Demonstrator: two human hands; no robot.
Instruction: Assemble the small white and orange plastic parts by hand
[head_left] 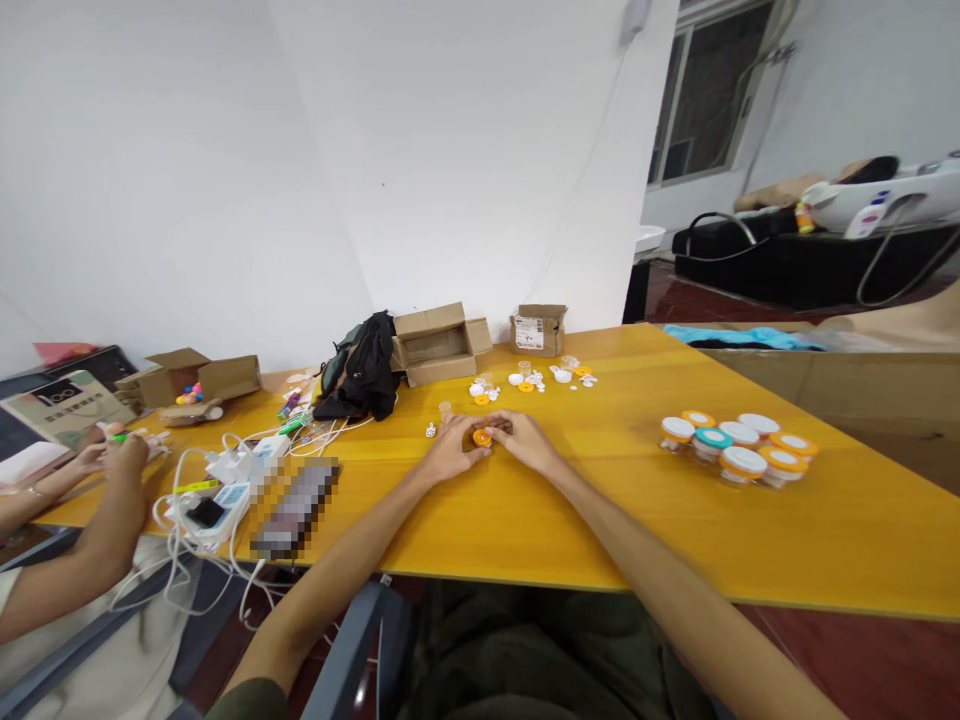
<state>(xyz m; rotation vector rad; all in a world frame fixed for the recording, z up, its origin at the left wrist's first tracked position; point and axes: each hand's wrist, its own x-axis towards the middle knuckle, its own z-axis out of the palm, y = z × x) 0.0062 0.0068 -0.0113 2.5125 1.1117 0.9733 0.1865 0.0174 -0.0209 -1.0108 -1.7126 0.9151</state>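
An orange round lid [482, 438] sits between my two hands over the middle of the table. My left hand [452, 450] curves around its left side, thumb toward the front. From the right, my right hand [521, 441] has its fingers closed at the lid's edge. Just beyond my left hand stands a small clear plastic cup [446, 410], and a small white part with dark spots [430, 431] lies to its left. Farther back are small groups of white and orange parts [526, 380] with clear cups. Fine detail inside the lid is too small to make out.
Several lidded clear jars [742, 461] stand together on the right. At the back are an open cardboard box [437, 345], a smaller box [538, 331] and a black backpack [364, 370]. Power strips with cables [225, 505] lie left; another person's hands [112, 455] work beyond them.
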